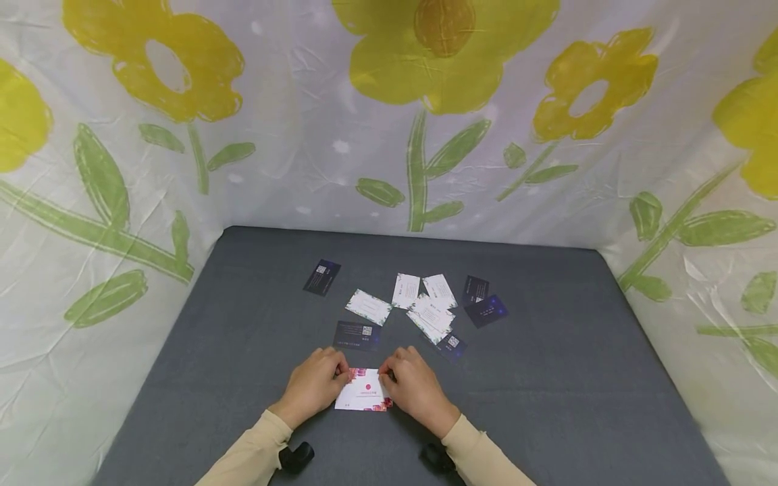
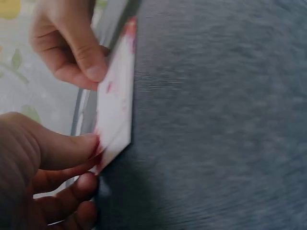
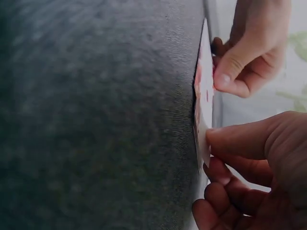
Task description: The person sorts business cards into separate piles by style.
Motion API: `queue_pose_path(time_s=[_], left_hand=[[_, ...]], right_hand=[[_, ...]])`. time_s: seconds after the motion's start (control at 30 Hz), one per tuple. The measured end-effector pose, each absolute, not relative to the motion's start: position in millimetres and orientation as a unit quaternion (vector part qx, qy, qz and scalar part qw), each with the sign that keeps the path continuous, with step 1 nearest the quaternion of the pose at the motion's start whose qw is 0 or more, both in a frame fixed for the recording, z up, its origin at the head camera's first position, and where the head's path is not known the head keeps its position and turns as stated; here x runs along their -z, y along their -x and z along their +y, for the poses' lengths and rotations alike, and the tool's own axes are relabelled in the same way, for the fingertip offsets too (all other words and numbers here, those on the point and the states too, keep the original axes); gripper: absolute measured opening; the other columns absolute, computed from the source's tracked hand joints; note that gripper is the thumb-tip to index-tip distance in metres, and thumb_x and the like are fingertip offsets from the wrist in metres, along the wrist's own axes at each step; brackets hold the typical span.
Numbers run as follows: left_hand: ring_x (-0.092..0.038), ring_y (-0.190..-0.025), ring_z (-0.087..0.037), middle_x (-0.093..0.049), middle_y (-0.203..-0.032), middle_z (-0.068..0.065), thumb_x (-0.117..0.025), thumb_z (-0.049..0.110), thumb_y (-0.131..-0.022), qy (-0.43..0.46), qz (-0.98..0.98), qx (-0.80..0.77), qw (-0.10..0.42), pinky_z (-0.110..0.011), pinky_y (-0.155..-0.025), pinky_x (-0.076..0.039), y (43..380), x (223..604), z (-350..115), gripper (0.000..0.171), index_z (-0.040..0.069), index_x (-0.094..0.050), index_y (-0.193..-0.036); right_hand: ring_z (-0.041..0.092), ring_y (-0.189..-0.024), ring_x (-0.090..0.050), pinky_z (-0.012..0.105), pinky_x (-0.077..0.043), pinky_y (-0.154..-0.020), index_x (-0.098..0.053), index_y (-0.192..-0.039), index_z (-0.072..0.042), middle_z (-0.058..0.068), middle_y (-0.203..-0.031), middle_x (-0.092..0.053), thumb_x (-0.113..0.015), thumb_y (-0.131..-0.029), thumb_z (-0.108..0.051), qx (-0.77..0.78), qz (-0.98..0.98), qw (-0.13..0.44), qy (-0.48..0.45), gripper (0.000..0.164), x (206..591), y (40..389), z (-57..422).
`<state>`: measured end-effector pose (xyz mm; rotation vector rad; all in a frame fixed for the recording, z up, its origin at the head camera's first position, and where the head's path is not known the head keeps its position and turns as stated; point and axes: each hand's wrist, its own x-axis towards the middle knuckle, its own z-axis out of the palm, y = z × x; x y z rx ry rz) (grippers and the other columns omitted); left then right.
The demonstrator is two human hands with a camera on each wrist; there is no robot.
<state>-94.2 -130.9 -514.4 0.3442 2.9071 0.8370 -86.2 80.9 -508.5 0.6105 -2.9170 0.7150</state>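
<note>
White business cards with pink-red floral corners (image 1: 363,397) lie overlapped near the front of the table, in front of the wearer. The left hand (image 1: 315,383) pinches their far left corner between thumb and fingers. At the far right corner, the right hand (image 1: 416,386) pinches likewise. In the left wrist view the white card (image 2: 116,100) spans between both thumbs, seen at a steep slant. The right wrist view shows the cards' edge (image 3: 203,115) close over the cloth, with layers fanned slightly near the right thumb (image 3: 240,141).
Beyond the hands lies a dark blue card (image 1: 357,335), with another dark card (image 1: 322,277) farther left. Several white leaf-bordered cards (image 1: 369,307) are spread behind, some overlapping. Two dark cards (image 1: 486,311) overlap at the right. A grey cloth (image 1: 559,378) covers the table; a flowered curtain (image 1: 292,169) hangs behind.
</note>
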Motion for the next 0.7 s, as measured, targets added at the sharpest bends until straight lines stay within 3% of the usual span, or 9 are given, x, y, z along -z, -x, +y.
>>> queue_pose_path(time_s=[0.27, 0.37, 0.43, 0.5, 0.6, 0.7], left_hand=[[-0.047, -0.073, -0.008, -0.057, -0.077, 0.007, -0.083, 0.016, -0.086, -0.119, 0.958, -0.261, -0.004, -0.025, -0.060, -0.037, 89, 522, -127, 0.019, 0.020, -0.065, -0.081], [-0.048, -0.074, -0.008, -0.057, -0.078, 0.007, -0.082, 0.017, -0.088, -0.124, 0.957, -0.263, -0.011, -0.025, -0.061, -0.037, 88, 522, -128, 0.015, 0.019, -0.067, -0.085], [-0.050, -0.078, -0.008, -0.058, -0.082, 0.007, -0.080, 0.021, -0.090, -0.128, 0.954, -0.272, -0.001, -0.026, -0.063, -0.039, 89, 521, -130, 0.012, 0.017, -0.069, -0.094], [-0.053, -0.085, -0.010, -0.060, -0.092, 0.004, -0.080, 0.029, -0.091, -0.134, 0.951, -0.279, 0.026, -0.029, -0.069, -0.045, 89, 519, -134, 0.023, 0.015, -0.071, -0.107], [-0.055, -0.098, -0.014, -0.060, -0.110, -0.001, -0.084, 0.045, -0.085, -0.153, 0.944, -0.280, 0.083, -0.037, -0.078, -0.051, 88, 514, -140, 0.056, 0.013, -0.067, -0.128], [-0.053, -0.109, -0.019, -0.056, -0.124, -0.005, -0.089, 0.051, -0.077, -0.193, 0.939, -0.259, 0.118, -0.043, -0.084, -0.054, 86, 511, -144, 0.077, 0.011, -0.063, -0.138]], right_hand=[[0.011, -0.078, -0.048, 0.025, -0.046, -0.070, -0.076, -0.089, -0.011, -0.002, -0.082, -0.063, -0.079, -0.090, -0.014, -0.192, -0.951, 0.090, -0.226, 0.004, 515, 82, 80], [0.011, -0.079, -0.048, 0.024, -0.047, -0.071, -0.077, -0.091, -0.010, -0.001, -0.084, -0.063, -0.077, -0.092, -0.014, -0.196, -0.950, 0.071, -0.233, 0.005, 512, 82, 81], [0.011, -0.081, -0.048, 0.025, -0.047, -0.072, -0.078, -0.095, -0.007, 0.001, -0.087, -0.065, -0.076, -0.094, -0.019, -0.211, -0.947, 0.029, -0.240, 0.013, 506, 83, 83], [0.012, -0.084, -0.048, 0.025, -0.048, -0.074, -0.078, -0.105, -0.005, 0.003, -0.094, -0.065, -0.077, -0.094, -0.027, -0.219, -0.943, -0.021, -0.248, 0.025, 499, 84, 86], [0.013, -0.094, -0.048, 0.026, -0.050, -0.081, -0.072, -0.122, -0.003, 0.005, -0.108, -0.062, -0.083, -0.089, -0.038, -0.213, -0.938, -0.087, -0.259, 0.049, 491, 82, 91], [0.015, -0.104, -0.048, 0.028, -0.052, -0.090, -0.065, -0.132, -0.005, 0.005, -0.118, -0.057, -0.088, -0.083, -0.039, -0.189, -0.936, -0.114, -0.273, 0.064, 489, 79, 94]])
